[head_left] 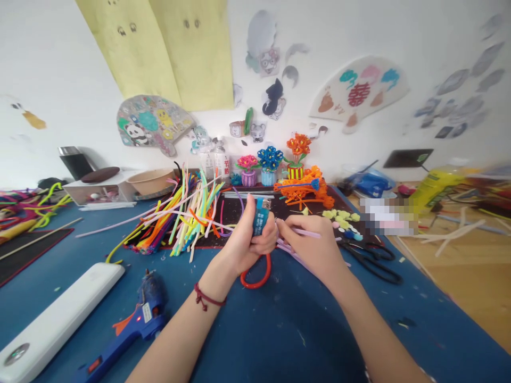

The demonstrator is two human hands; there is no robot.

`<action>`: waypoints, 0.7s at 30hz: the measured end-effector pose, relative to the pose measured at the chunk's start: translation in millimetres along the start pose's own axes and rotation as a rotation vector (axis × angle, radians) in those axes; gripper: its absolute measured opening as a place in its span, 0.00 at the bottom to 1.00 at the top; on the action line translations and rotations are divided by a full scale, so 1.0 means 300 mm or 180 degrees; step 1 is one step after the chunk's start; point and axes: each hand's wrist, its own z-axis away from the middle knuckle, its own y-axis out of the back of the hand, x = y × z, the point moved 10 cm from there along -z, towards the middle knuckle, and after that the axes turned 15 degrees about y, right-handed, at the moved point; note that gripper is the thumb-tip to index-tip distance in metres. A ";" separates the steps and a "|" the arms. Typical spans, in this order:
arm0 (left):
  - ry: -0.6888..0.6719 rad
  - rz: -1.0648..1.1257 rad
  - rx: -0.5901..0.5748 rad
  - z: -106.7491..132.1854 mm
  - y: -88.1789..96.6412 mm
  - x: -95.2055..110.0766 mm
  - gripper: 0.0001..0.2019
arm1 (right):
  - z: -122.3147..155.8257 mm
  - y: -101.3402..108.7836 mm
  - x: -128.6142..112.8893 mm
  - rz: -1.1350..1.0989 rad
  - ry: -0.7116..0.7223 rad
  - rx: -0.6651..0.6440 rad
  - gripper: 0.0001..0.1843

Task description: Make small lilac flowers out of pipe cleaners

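Note:
My left hand (241,242) is closed around a blue lighter (261,218), its metal top pointing up. A red loop handle (255,286) sticks out below the same hand; the rest of that tool is hidden. Close beside it, my right hand (319,244) pinches a lilac pipe cleaner (307,233) between thumb and fingers. The fingertips of both hands nearly meet, and what lies between them is too small to make out. More lilac pipe cleaners (294,256) lie beneath my right hand. Black-handled scissors (375,260) rest to its right, near small pale yellow pieces (339,218).
Bundled coloured pipe cleaners (195,213) lie left of my hands. A blue glue gun (147,314) and long white device (64,319) occupy the left front. Behind stand small flower pots (268,175), an orange pile (307,191) and a bowl (150,182). A yellow bottle (433,186) is right.

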 end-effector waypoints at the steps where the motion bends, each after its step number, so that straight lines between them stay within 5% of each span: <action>1: -0.0007 0.0029 -0.0077 0.002 -0.003 0.001 0.35 | 0.002 -0.002 0.009 -0.0115 -0.0098 0.0014 0.18; 4: -0.0071 0.0125 -0.0259 0.015 -0.013 0.011 0.36 | 0.010 -0.013 0.052 -0.0833 -0.0498 0.0142 0.08; 9: -0.0261 0.0268 -0.0536 0.044 -0.043 0.039 0.37 | 0.019 -0.030 0.080 -0.1763 -0.0865 0.0352 0.12; 21: -0.0246 -0.0107 -0.0585 0.028 -0.057 0.010 0.33 | 0.004 0.062 -0.085 -0.1095 0.0117 0.0651 0.05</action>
